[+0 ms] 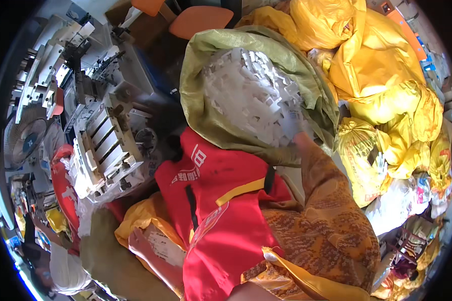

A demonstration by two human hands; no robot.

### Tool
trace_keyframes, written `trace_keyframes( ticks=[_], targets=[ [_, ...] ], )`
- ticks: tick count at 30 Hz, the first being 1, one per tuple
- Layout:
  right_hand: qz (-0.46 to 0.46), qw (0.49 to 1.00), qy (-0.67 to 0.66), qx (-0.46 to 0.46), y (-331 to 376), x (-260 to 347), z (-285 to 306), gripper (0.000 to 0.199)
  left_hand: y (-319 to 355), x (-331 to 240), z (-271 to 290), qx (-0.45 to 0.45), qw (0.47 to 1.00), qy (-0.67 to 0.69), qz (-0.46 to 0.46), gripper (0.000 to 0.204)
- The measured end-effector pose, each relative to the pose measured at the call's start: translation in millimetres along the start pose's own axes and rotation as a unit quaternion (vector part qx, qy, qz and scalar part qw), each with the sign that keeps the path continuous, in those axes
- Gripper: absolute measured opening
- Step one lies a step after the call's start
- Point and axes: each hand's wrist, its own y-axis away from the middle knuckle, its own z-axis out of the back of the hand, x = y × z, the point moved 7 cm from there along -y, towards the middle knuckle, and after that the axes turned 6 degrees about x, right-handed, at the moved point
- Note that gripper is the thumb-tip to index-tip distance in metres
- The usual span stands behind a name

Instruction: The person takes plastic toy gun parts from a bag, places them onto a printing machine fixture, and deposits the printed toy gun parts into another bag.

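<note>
My right hand [290, 122], in what looks like a pale glove, reaches into the right side of a big green woven sack [196, 98]. It touches a heap of small white plastic-looking pieces [246, 95] that fills the sack. Its fingers are blurred and blend with the pieces, so a grip cannot be made out. Lower left, my left hand [137, 242] lies at the edge of an orange-yellow bag [135, 220]. White pieces [160, 246] show inside that bag, next to my forearm. The fingers of my left hand are not distinct.
A machine with pale metal plates [108, 143] stands close on the left, with a fan [25, 138] behind it. Bulging yellow bags [376, 60] crowd the right side. An orange stool [201, 21] is beyond the sack. A red apron [226, 200] covers my front.
</note>
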Motion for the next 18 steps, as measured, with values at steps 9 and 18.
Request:
trace_keyframes(
  ticks=[9, 18],
  targets=[
    [-0.003, 0.990, 0.103, -0.093, 20, 38, -55, 0.043, 2, 2, 3, 0.012, 0.998, -0.021, 0.056, 0.025],
    [-0.134, 0.989, 0.044, -0.053, -12, -14, -78, 0.037, -13, -39, 22, -0.038, 0.999, 0.016, 0.005, 0.019]
  ],
)
